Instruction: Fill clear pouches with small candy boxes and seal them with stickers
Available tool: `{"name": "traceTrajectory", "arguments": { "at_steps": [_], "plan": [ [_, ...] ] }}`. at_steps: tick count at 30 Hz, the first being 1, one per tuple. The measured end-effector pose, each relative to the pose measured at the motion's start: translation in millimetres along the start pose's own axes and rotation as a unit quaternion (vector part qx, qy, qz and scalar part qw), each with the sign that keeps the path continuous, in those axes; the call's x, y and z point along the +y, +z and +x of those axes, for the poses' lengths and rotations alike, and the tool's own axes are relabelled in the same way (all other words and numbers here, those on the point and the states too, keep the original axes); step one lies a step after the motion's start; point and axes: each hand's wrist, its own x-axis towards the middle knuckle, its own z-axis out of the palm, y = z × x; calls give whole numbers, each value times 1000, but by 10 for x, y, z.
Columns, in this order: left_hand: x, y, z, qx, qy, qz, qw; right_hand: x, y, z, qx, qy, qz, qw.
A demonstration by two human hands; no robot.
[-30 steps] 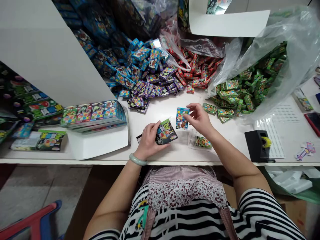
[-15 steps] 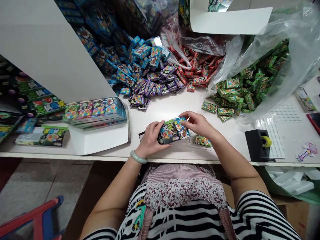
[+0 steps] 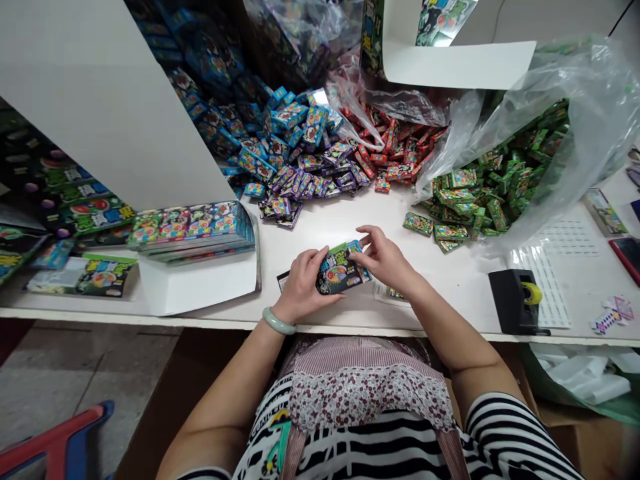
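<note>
My left hand [image 3: 306, 283] is closed around a flat black printed packet [image 3: 340, 270] with colourful fruit pictures and a green top edge. At the packet's right end is a small blue printed box [image 3: 355, 245], only partly in view, the rest of it inside the packet or behind my fingers. The thumb and fingers of my right hand [image 3: 385, 260] are on this blue box. Under my right wrist lies a small green printed packet [image 3: 395, 293], mostly covered. A dark-edged flat piece [image 3: 283, 280] sticks out behind my left hand.
Heaps of small blue boxes [image 3: 290, 117], purple boxes [image 3: 320, 177], red boxes [image 3: 400, 147] and green boxes [image 3: 465, 193] lie across the back, partly in clear plastic bags. Left is a white tray [image 3: 200, 283] with a row of packets. A tape dispenser [image 3: 515, 300] stands right.
The small blue box has slid leftward into the black packet, so less of it shows. My right hand has moved slightly left with it. The view has shifted a little.
</note>
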Motion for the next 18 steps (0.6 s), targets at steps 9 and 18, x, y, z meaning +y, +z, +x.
{"name": "traceTrajectory", "arguments": {
  "at_steps": [9,18],
  "plan": [
    [245,269,89,134,-74,-35,988,-58,-50,-266,-5,-44,-64,997],
    [249,164,106,165,-118,-353,914,-182,-56,-174,30,-139,-157,977]
  ]
}}
